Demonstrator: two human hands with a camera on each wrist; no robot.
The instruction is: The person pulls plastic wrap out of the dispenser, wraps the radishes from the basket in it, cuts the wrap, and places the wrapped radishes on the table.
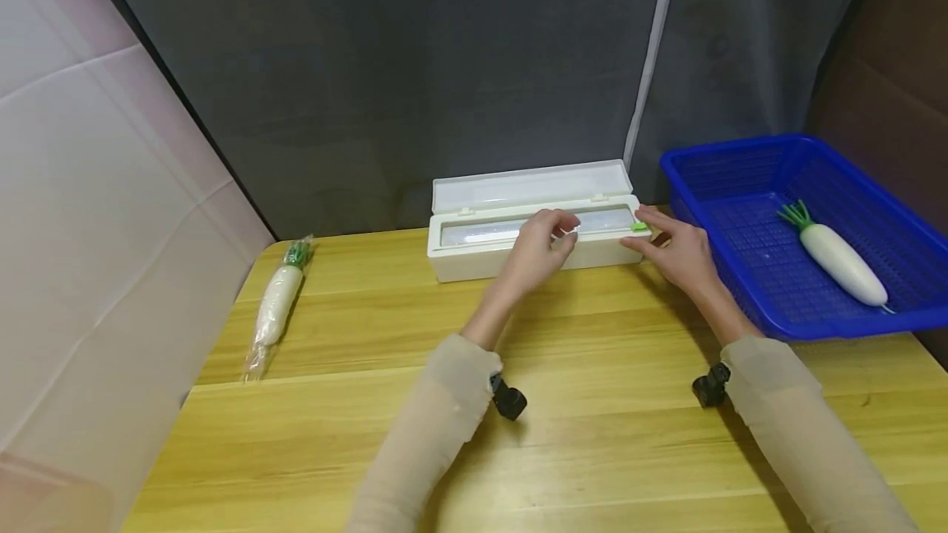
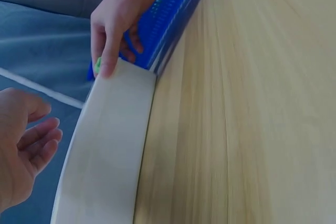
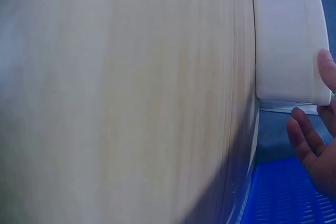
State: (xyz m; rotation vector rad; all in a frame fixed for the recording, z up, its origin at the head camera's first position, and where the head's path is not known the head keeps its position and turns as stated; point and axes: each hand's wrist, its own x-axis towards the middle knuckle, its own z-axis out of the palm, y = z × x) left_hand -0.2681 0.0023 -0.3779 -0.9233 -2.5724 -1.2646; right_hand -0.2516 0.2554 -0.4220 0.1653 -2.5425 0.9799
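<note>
A long white cling film dispenser (image 1: 474, 266) stands at the table's back edge, its lid (image 1: 533, 186) raised. Clear film seems to lie in its opening, though glare hides the details. Over the middle of that opening hovers my left hand (image 1: 536, 249), fingers loosely bent. The left wrist view shows a gap between this thumb and fingers, nothing visible in it. My right hand (image 1: 677, 249) grips the dispenser's right end, thumb on the front edge and index finger behind. Between them sits a small green slide cutter (image 1: 638, 227), partly hidden in the left wrist view.
Right of the dispenser stands a blue plastic basket (image 1: 748, 303) with a bare white radish (image 1: 844, 263) in it. Another white radish (image 1: 277, 303), wrapped in clear film, lies at the table's left. A dark grey curtain (image 1: 355, 89) hangs behind the wooden table (image 1: 592, 467).
</note>
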